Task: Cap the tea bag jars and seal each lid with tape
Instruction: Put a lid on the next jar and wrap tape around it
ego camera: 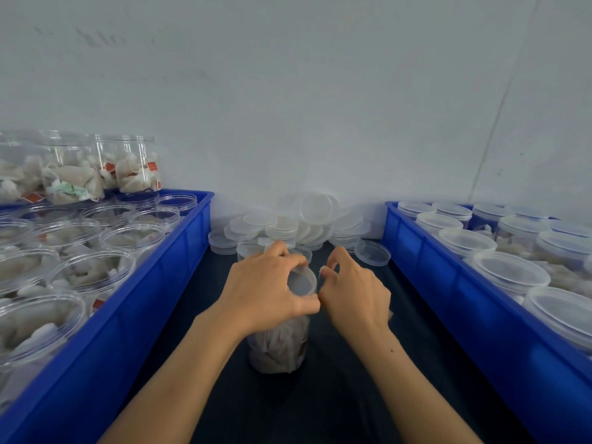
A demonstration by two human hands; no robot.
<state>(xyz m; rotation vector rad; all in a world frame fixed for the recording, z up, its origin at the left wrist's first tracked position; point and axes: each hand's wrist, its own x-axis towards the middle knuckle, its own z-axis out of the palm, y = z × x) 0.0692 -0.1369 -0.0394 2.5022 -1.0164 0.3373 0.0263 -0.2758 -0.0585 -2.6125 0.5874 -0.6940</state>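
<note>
Fingers (290,262) of the left hand (262,293) curled around the lid (301,281) on the upright jar (278,347) at centre, while the right hand (352,293), just right of it, pinched a small pale piece, perhaps tape (324,270).

No text, number or brand can be read anywhere. The small orange-red tags (152,166) on the tea bags in the stacked jars at the far left corner of the left blue crate (179,248) carry marks too blurred to make out, as does the green-and-white tag (71,189) beside them.
</note>
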